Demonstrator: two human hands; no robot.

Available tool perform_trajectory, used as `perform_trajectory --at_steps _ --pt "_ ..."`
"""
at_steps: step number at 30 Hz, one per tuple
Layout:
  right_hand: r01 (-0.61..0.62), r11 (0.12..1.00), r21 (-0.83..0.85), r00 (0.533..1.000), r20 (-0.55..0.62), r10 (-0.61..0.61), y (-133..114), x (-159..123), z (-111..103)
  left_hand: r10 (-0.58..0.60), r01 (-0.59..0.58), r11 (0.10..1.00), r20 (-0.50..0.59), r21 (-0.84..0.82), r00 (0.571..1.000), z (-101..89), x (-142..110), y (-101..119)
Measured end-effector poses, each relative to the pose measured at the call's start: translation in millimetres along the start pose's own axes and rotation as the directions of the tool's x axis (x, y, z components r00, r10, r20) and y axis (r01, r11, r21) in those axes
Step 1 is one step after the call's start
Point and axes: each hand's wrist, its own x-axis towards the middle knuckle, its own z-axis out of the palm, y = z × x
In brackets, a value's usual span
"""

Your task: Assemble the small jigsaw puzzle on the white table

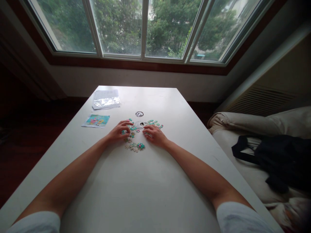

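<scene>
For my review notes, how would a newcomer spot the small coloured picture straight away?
Below the window stands a white table. On its left side, a little past the left hand, lies a small turquoise picture with pink and yellow shapes. The shiny packet behind it is silvery and pale, and the puzzle pieces are tiny and loose.

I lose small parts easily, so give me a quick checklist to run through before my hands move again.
1. Puzzle pieces in one pile: not ok, several loose clusters.
2. Visible pieces away from the table's edges: ok.
3. Colorful picture uncovered: ok, beyond the left hand.
4. Clear disc on the table: ok, near the fingertips of both hands.
5. Left fingers free of pieces: cannot tell, they curl over some.
6. Right hand free of pieces: cannot tell, its underside is hidden.
</scene>
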Motion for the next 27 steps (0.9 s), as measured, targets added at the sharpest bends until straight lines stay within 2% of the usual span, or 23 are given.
perform_trajectory --at_steps 8,19,22,27 --pt "-0.003 1.000 0.013 1.000 -0.005 0.003 1 0 2 -0.068 0.074 0.992 -0.061 0.103 0.996 3.9 -1 -8" --pt "0.002 1.000 -0.011 1.000 0.000 -0.002 3 -1 1 -0.033 0.044 0.984 -0.067 0.170 0.997 6.3 -3 -8" --pt "0.038 0.999 -0.018 0.999 0.006 -0.038 -6 0 -5 -0.029 0.036 0.988 -0.053 0.150 0.998 5.0 -3 -4" --pt "0.194 0.979 0.055 0.976 0.089 -0.199 -45 0 -11 0.002 -0.005 0.993 0.019 0.117 1.000 0.7 -3 1"
